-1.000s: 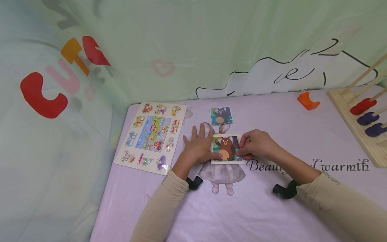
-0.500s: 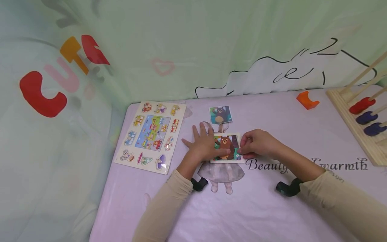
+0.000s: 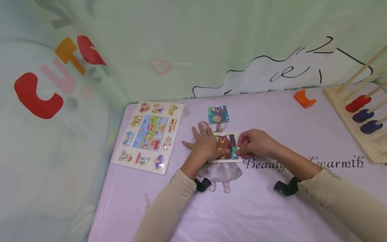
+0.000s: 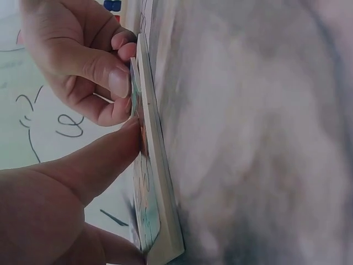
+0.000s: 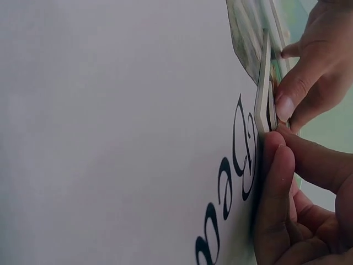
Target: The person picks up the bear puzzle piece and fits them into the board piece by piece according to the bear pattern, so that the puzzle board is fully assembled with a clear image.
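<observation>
A square bear picture puzzle [image 3: 223,142] lies in a pale, flat wooden tray [image 4: 159,171] on the table. My left hand [image 3: 203,145] spreads over its left side, and the thumb presses on the picture. At the right edge, my right hand [image 3: 257,144] pinches the rim of the picture piece between thumb and curled fingers. In the right wrist view a dark gap shows between this piece and the tray [image 5: 263,91], so that corner looks slightly raised. Part of the picture is hidden under my left hand. Just behind the tray lies a matching bear card [image 3: 218,114].
To the left lies a vehicle peg puzzle board [image 3: 150,132]. An orange block [image 3: 304,98] sits at the back right, near a wooden rack [image 3: 347,122] with red and blue pieces on rods. A printed curtain [image 3: 187,43] hangs behind the table.
My left hand has shifted slightly right, and its thumb reaches further across the bear picture. The right hand keeps its pinch at the right edge. The head view has drifted a little.
</observation>
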Demonstrator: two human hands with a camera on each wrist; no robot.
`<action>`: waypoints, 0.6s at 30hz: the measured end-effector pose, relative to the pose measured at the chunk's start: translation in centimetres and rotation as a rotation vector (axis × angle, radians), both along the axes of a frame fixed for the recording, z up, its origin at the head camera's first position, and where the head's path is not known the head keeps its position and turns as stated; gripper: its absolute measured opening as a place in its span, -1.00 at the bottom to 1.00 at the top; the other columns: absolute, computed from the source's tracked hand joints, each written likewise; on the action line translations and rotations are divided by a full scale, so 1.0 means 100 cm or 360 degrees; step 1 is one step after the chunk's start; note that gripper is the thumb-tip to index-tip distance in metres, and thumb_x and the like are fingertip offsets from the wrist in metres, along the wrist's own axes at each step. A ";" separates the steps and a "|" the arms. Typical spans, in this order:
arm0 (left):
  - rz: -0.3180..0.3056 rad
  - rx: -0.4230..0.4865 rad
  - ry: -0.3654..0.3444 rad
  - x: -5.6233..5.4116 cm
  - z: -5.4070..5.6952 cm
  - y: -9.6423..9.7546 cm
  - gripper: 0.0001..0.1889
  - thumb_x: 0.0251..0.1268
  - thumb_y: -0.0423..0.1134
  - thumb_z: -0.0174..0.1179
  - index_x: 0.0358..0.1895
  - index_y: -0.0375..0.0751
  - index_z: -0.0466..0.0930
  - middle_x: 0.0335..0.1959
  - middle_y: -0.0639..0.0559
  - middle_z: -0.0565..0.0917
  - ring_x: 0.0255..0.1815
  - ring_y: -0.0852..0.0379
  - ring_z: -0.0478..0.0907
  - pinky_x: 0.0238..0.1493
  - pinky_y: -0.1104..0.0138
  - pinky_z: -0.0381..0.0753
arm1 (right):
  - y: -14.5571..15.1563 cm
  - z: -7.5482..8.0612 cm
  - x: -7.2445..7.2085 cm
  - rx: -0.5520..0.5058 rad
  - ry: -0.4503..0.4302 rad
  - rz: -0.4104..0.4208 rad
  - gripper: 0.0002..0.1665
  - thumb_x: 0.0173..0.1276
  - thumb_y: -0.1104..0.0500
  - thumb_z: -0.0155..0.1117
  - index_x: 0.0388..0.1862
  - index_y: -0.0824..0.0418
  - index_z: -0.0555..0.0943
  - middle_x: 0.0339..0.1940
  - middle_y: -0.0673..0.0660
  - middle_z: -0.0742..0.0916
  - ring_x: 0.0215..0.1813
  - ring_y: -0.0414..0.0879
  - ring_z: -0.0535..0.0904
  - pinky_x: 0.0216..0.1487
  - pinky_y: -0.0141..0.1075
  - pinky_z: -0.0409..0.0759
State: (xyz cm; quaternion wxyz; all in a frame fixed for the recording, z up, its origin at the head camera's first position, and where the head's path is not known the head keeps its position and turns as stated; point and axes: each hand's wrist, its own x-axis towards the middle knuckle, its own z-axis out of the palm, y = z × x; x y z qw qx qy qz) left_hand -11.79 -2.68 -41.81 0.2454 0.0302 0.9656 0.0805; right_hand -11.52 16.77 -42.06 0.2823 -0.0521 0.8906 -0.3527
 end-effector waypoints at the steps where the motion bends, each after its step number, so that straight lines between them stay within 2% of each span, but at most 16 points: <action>1: 0.0001 -0.0001 -0.0002 0.000 0.000 0.000 0.31 0.11 0.49 0.27 0.67 -0.23 -0.25 0.71 -0.21 -0.33 0.70 -0.29 -0.39 0.32 -0.59 -0.01 | 0.001 -0.001 0.000 -0.0001 -0.0007 0.0005 -0.64 0.16 0.05 0.59 -0.24 0.19 0.62 -0.51 0.05 0.66 -0.37 -0.08 0.54 -0.27 -0.25 0.45; 8: 0.0006 -0.0021 -0.0016 -0.002 0.000 0.002 0.30 0.11 0.47 0.29 0.67 -0.24 -0.22 0.70 -0.23 -0.33 0.70 -0.31 -0.38 0.31 -0.59 0.00 | 0.003 -0.003 -0.002 -0.0017 -0.0022 0.0041 -0.63 0.14 0.07 0.59 -0.24 0.19 0.60 -0.50 0.05 0.66 -0.38 -0.08 0.56 -0.23 -0.24 0.46; 18: -0.0006 -0.0011 -0.0016 -0.002 0.001 0.003 0.32 0.11 0.47 0.29 0.66 -0.27 -0.26 0.70 -0.25 -0.32 0.70 -0.33 -0.37 0.30 -0.61 -0.01 | 0.001 -0.003 -0.002 -0.0022 0.0024 0.0047 -0.61 0.09 0.08 0.62 -0.27 0.21 0.59 -0.53 0.04 0.68 -0.44 -0.11 0.57 -0.28 -0.26 0.47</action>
